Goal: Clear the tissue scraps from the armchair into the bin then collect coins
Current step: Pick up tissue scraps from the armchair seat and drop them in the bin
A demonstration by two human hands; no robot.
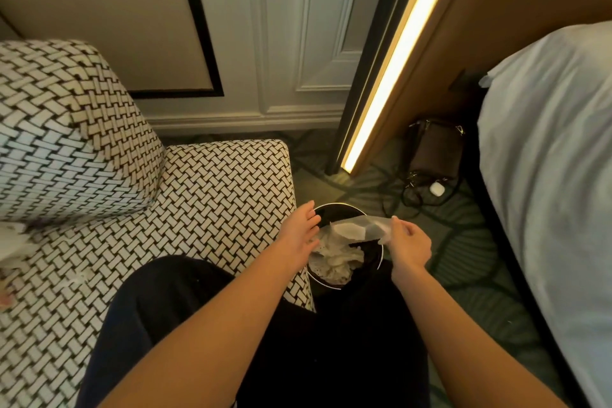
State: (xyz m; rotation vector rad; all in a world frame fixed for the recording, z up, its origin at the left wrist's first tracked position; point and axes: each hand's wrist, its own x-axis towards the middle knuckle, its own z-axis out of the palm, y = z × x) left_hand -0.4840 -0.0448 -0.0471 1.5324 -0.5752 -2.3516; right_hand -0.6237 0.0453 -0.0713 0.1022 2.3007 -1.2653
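Note:
A round black bin (334, 210) stands on the floor by the front right corner of the woven-pattern armchair (205, 195). Crumpled white tissues (334, 258) fill it. My right hand (409, 243) pinches a flat white tissue scrap (354, 228) that stretches over the bin's mouth. Over the bin's left rim, my left hand (299, 235) has its fingers spread and holds nothing. More white tissue scraps (15, 242) lie at the far left of the seat, and a small shred (77, 278) lies near them. No coins show.
A bed with white linen (549, 182) runs along the right. A dark handbag (435, 151), cables and a small white case (436, 189) lie on the patterned carpet beyond the bin. A lit vertical panel (390, 66) and white wall panelling stand behind. My dark-trousered knee rests on the seat edge.

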